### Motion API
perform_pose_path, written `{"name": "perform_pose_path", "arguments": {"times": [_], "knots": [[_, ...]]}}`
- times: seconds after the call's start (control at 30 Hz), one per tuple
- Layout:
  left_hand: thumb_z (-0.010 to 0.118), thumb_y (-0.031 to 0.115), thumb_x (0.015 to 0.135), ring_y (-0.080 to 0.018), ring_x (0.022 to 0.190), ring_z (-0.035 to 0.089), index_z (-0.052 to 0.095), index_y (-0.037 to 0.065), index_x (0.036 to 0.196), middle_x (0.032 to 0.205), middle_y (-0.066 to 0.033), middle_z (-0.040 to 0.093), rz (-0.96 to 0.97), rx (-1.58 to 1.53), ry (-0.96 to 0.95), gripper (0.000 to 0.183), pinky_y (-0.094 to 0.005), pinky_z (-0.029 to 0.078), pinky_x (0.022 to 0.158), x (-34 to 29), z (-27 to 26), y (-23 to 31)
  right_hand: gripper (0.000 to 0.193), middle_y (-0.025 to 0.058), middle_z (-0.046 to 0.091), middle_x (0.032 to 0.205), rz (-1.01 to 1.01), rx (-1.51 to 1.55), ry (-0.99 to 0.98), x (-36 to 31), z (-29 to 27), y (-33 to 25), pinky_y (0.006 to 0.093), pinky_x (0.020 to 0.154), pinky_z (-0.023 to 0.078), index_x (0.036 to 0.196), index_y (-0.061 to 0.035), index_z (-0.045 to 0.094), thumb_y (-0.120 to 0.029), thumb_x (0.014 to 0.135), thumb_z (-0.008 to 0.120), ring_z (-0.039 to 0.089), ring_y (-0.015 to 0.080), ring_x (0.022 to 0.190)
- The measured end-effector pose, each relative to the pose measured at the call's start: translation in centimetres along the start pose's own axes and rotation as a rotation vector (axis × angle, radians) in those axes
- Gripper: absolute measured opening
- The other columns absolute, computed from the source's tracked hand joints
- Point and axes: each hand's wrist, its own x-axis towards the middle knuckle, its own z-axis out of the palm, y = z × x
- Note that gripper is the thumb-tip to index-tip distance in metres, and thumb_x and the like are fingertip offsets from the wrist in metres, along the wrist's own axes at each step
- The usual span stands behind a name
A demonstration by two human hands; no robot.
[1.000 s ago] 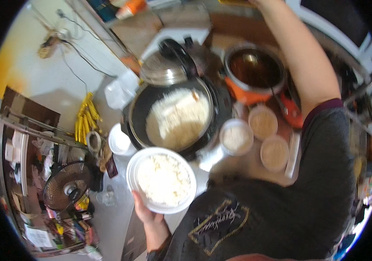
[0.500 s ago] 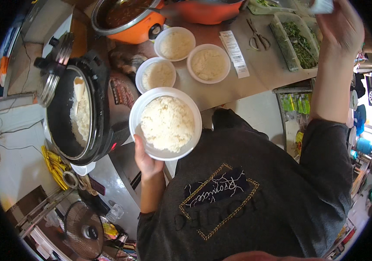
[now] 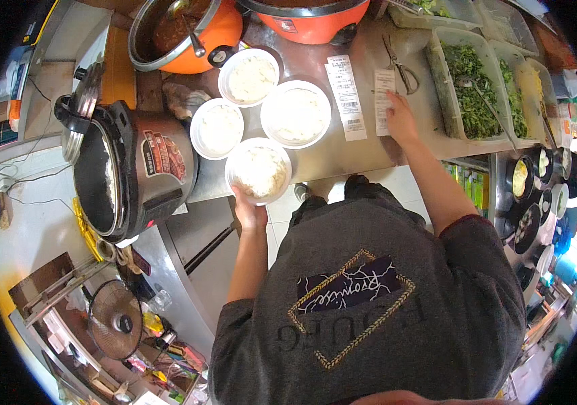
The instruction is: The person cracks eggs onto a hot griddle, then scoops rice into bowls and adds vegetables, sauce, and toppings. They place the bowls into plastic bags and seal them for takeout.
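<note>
My left hand grips the near side of a white bowl heaped with rice, thumb at its rim, at the counter's front edge. Just beyond it stand three more white bowls of rice, the largest-looking one at the right. My right hand reaches over the counter, fingers stretched out and touching a printed paper slip. A longer slip lies to its left. Scissors lie beyond the hand, to its right.
At the left a rice cooker stands with its lid up. Two orange pots are at the back, a ladle in the left one. Clear tubs of chopped greens stand at the right. A fan is at lower left.
My right hand has come down from the upper right, where it held something pale, to the slip on the counter. My left hand has moved the rice bowl away from me, close to the others.
</note>
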Motion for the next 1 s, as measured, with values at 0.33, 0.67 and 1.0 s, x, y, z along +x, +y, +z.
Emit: {"name": "perform_pose_path", "arguments": {"times": [0.33,0.67,1.0], "knots": [[0.046,0.038,0.097,-0.0278,0.128,0.039,0.028,0.002,0.14,0.141,-0.0157,0.037,0.12,0.176,0.371,0.06,-0.0388,0.033,0.107,0.2,3.2,-1.2,0.041,0.0139,0.051,0.126,0.024,-0.159,-0.163,3.3,1.4,-4.4,0.0379,0.095,0.043,0.123,-0.0041,0.054,-0.024,0.087,0.053,0.052,0.0311,0.112],[0.054,0.032,0.093,-0.026,0.125,0.039,0.024,0.007,0.142,0.134,-0.0141,0.038,0.12,0.326,0.658,0.063,-0.0383,0.034,0.104,0.9,4.3,-1.2,0.037,0.0142,0.053,0.123,0.033,-0.184,-0.195,4.1,2.2,-5.8,0.039,0.093,0.044,0.116,-0.0053,0.059,-0.028,0.088,0.054,0.052,0.0317,0.111],[0.053,0.007,0.092,-0.0143,0.09,0.054,0.058,0.002,0.104,0.097,-0.0036,0.056,0.175,0.751,-0.395,0.014,-0.0279,0.045,0.08,-3.2,11.6,-2.0,0.027,0.0145,0.058,0.108,0.083,-0.155,-0.23,4.6,2.0,-6.2,0.0402,0.087,0.047,0.111,-0.0132,0.061,-0.013,0.084,0.056,0.057,0.0336,0.1]]}}
